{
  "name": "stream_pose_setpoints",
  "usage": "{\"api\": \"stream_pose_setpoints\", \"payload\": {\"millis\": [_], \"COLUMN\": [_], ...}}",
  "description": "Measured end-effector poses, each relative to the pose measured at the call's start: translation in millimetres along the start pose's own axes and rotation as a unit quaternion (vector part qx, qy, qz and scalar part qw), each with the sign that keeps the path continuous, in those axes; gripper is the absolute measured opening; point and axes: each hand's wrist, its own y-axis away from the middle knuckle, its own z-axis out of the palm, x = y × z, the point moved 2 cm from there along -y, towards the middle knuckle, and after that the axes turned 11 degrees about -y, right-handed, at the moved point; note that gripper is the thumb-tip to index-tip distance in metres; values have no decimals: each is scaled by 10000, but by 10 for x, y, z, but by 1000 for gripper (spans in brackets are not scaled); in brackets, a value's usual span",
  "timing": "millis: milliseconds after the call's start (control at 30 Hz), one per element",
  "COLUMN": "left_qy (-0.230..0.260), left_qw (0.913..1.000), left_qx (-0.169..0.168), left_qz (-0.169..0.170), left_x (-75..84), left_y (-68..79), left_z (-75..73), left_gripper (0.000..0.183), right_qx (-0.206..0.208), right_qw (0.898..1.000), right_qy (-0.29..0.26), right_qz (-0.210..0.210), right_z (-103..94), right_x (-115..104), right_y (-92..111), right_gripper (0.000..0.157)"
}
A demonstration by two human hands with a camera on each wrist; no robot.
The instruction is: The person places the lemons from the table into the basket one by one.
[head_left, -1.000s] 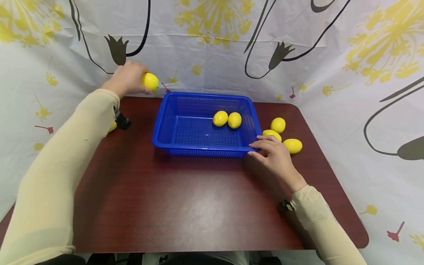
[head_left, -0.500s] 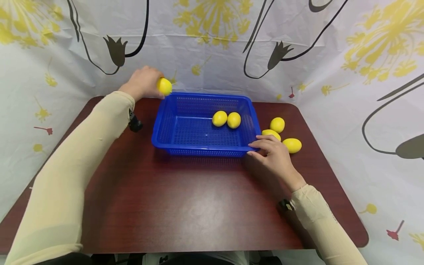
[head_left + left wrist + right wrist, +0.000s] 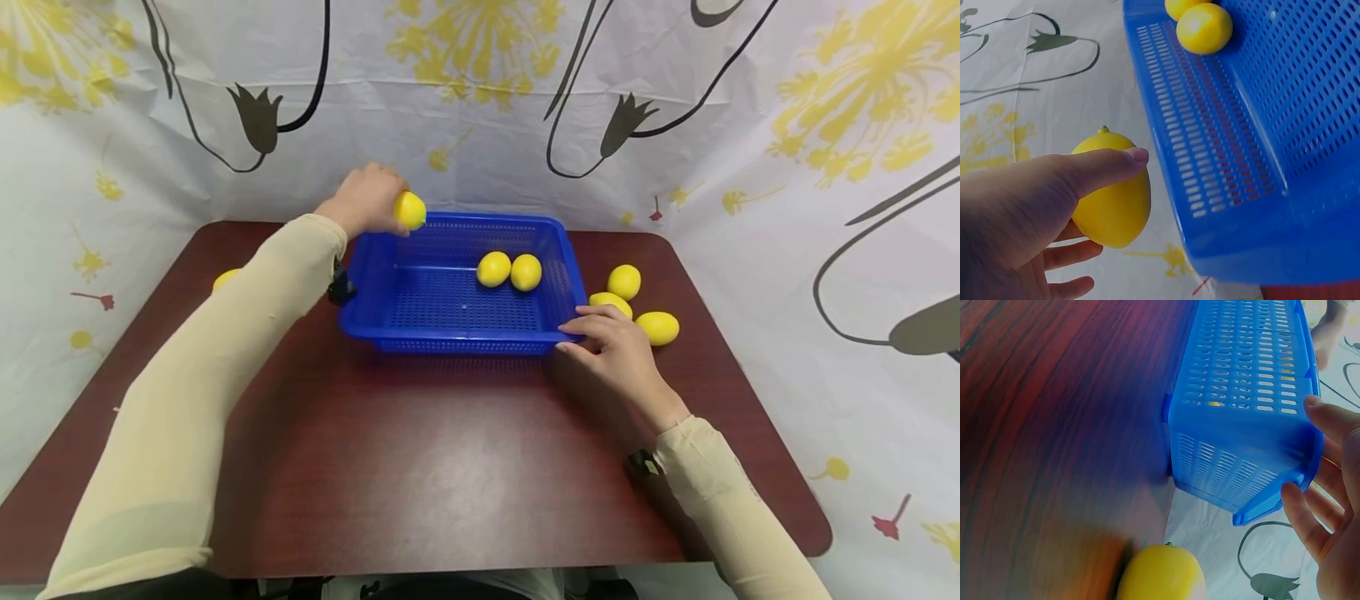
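Observation:
My left hand [image 3: 367, 200] grips a yellow lemon [image 3: 410, 211] between thumb and fingers, above the back left corner of a blue plastic basket [image 3: 457, 335]. The left wrist view shows the thumb across this lemon [image 3: 1116, 212], beside the basket's rim [image 3: 1166, 162]. Inside the basket, toward its right side, lie two lemons, a left one [image 3: 493, 269] and a right one [image 3: 526, 272]. At the front right corner my right hand [image 3: 618, 350] holds the basket's rim. In the right wrist view, thumb and fingers lie around that rim [image 3: 1317, 447].
Right of the basket, three lemons lie on the dark red-brown table [image 3: 420, 467]: one behind [image 3: 624, 282], one partly behind my right hand [image 3: 611, 304], one farther right [image 3: 657, 328]. Another lemon [image 3: 225, 278] shows partly behind my left sleeve. A patterned white sheet [image 3: 480, 125] borders the table.
My left hand has carried its lemon rightward and slightly down, from left of the basket to over its back left corner. My right hand stays on the rim.

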Motion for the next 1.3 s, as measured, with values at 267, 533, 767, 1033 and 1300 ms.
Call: {"api": "stream_pose_setpoints", "payload": {"millis": [267, 533, 767, 1033, 1300], "left_qy": [-138, -138, -290, -423, -127], "left_qw": [9999, 9995, 9975, 9951, 9949], "left_qx": [-26, -236, -549, -778, -810], "left_qz": [-19, -148, -338, -446, -593], "left_x": [198, 337, 495, 665, 784], "left_y": [-121, -197, -278, -398, -492], "left_z": [89, 197, 251, 322, 498], "left_gripper": [63, 56, 61, 65, 65], "right_qx": [5, -5, -10, 0, 9], "right_qw": [10000, 10000, 10000, 9999, 10000], "right_qy": [-45, -29, -30, -64, -27], "right_qz": [-11, 4, -5, -80, -81], "right_z": [1, 4, 5, 0, -8], "right_x": [9, 41, 51, 64, 82], "right_y": [7, 23, 25, 9, 30], "right_gripper": [30, 30, 29, 31, 31]}}
